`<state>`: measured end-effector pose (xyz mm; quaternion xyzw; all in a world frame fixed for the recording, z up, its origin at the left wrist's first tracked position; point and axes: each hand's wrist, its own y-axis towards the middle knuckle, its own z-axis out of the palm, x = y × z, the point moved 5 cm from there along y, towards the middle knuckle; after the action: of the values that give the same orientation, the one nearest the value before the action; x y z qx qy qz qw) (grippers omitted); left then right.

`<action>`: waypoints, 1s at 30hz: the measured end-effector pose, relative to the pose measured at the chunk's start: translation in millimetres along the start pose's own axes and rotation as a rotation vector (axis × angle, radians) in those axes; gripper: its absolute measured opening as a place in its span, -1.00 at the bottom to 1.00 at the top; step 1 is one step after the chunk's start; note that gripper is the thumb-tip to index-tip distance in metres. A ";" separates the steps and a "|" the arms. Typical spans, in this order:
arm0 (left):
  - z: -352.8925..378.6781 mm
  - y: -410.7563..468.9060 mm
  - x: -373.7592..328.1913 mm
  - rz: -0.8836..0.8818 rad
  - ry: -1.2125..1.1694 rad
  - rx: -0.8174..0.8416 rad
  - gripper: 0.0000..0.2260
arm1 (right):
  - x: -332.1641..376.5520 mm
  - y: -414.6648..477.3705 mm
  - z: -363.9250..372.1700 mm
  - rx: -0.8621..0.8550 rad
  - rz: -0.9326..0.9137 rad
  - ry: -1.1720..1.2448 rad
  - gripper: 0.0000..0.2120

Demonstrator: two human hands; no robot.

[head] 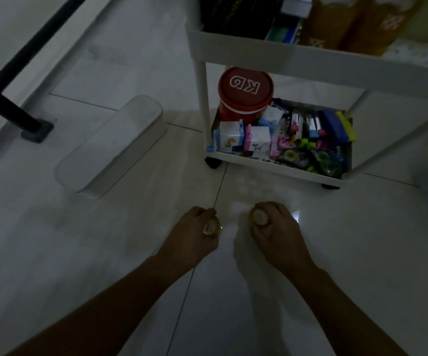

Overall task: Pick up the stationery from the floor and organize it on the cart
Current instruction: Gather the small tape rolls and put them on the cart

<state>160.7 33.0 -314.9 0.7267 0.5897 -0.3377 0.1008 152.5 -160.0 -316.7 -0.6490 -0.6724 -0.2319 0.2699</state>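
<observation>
My left hand (191,233) is closed around a small yellowish tape roll (211,227), low over the white floor. A second yellowish tape roll (259,216) is gripped the same way in my right hand (275,228). Both hands hover just in front of the white cart (266,165). Its bottom tray holds several colourful stationery pieces: small boxes (256,138), markers (310,124) and tape dispensers (295,156). A red tub with a "KD" lid (245,92) stands at the tray's left end.
A white rectangular lidded box (112,145) lies on the floor to the left. A black furniture leg (10,111) with a foot pad stands far left. The cart's upper shelf (284,50) carries dark items and amber bottles (356,21). Floor tiles spread around my arms.
</observation>
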 end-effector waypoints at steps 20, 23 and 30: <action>-171.7 15.8 -263.2 0.563 -0.200 -0.302 -0.63 | 122.8 9.0 -269.5 -0.849 -0.380 -0.088 -0.83; -179.8 26.6 -270.2 0.561 -0.202 -0.353 -0.56 | 118.8 42.3 -277.7 -0.765 -0.262 -0.168 -0.88; -192.5 45.7 -278.8 0.527 -0.147 -0.426 -0.55 | 87.6 96.0 -270.0 -0.322 0.137 -0.305 -0.81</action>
<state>253.2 -95.1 -11.8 0.7902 0.4303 -0.2210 0.3762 264.0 -268.6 -60.6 -0.7554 -0.6141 -0.2165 0.0732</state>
